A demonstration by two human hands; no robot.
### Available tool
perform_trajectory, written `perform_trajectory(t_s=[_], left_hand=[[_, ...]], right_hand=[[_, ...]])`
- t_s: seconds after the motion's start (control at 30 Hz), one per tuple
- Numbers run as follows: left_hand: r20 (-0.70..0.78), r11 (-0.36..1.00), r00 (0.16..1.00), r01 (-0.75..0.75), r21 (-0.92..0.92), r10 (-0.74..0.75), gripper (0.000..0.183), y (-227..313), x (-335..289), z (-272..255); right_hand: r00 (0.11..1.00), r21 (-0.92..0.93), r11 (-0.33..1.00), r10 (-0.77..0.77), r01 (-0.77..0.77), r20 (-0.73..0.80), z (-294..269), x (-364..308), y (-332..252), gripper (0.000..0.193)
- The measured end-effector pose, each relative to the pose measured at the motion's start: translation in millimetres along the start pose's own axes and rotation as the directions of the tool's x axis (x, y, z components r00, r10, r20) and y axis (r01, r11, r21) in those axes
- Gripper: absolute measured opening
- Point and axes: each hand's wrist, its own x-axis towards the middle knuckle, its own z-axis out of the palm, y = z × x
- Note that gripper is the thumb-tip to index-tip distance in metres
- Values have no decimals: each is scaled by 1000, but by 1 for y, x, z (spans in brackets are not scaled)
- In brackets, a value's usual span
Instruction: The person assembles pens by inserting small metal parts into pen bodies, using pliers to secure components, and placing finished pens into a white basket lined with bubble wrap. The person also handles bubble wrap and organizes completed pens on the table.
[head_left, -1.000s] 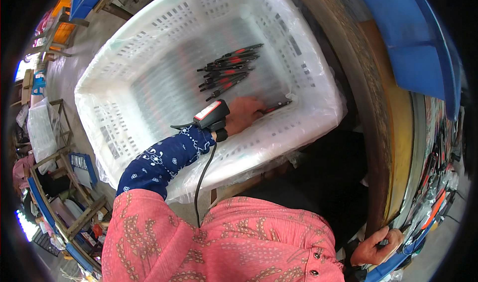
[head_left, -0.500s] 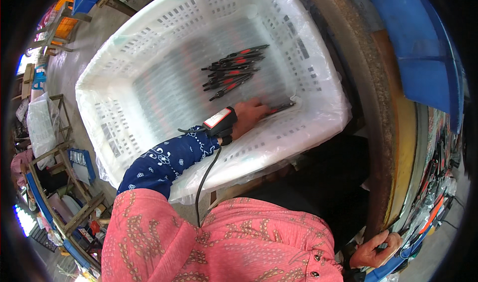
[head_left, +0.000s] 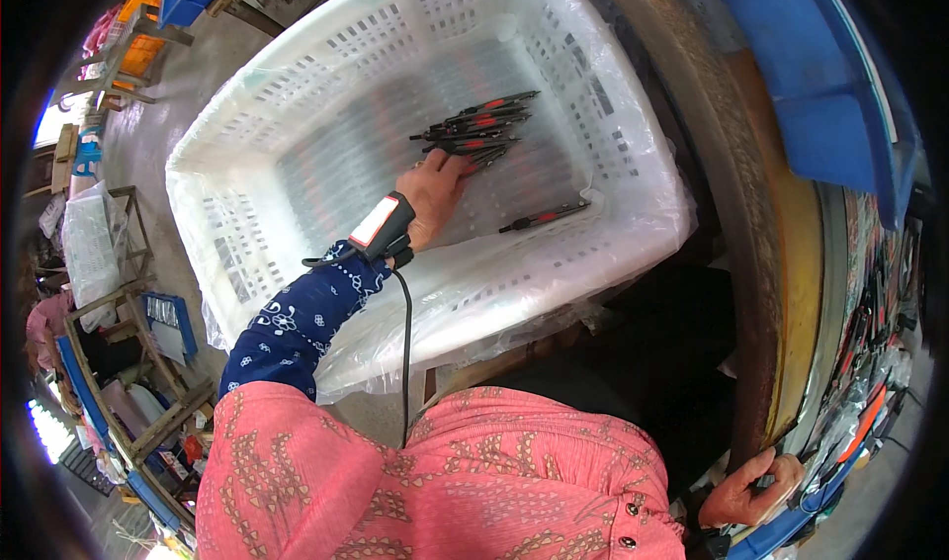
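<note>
My left hand [head_left: 435,192], in a blue patterned sleeve, is inside a white plastic-lined basket [head_left: 633,239]. Its fingers are bent and pressed together on the near end of a loose pile of black-and-red pens [head_left: 484,120], closed on the nearest pens; the fingertips are partly hidden. A single pen [head_left: 544,218] lies apart near the basket's near right wall. At the lower right, my right hand [head_left: 753,489] rests by the table's edge, fingers curled and closed; whatever is in them cannot be made out.
A wooden table edge [head_left: 781,313] runs down the right of the basket, with a blue bin [head_left: 820,86] above it. Many pens and plastic bags [head_left: 875,362] lie along the far right. A black cable [head_left: 407,362] hangs from my left wrist. Wooden racks [head_left: 163,427] stand at left.
My left hand has moved left and away from me, off the lone pen near the basket's right wall and onto the pile. That pen now lies uncovered. My right hand has stayed about where it was.
</note>
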Motion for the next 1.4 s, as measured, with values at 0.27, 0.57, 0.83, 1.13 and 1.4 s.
perform_trajectory(t_s=[0.27, 0.57, 0.83, 1.13, 1.4], left_hand=[[106, 984, 994, -49, 173, 31, 14, -9, 0, 3], [211, 971, 957, -165, -174, 200, 11, 20, -5, 7], [319, 962, 924, -137, -237, 210, 9, 43, 8, 33], [260, 930, 956, -36, -365, 139, 14, 45, 10, 47], [236, 935, 965, -28, -354, 118, 16, 43, 1, 53]], right_hand=[[999, 13, 999, -51, 51, -2, 2, 3, 1, 10], [999, 21, 999, -35, 36, -13, 3, 1, 2, 9], [1000, 22, 1000, 12, -12, 10, 0, -3, 2, 7], [999, -11, 1000, 28, -29, -31, 3, -2, -2, 6], [1000, -25, 1000, 7, -8, -5, 0, 0, -3, 6]])
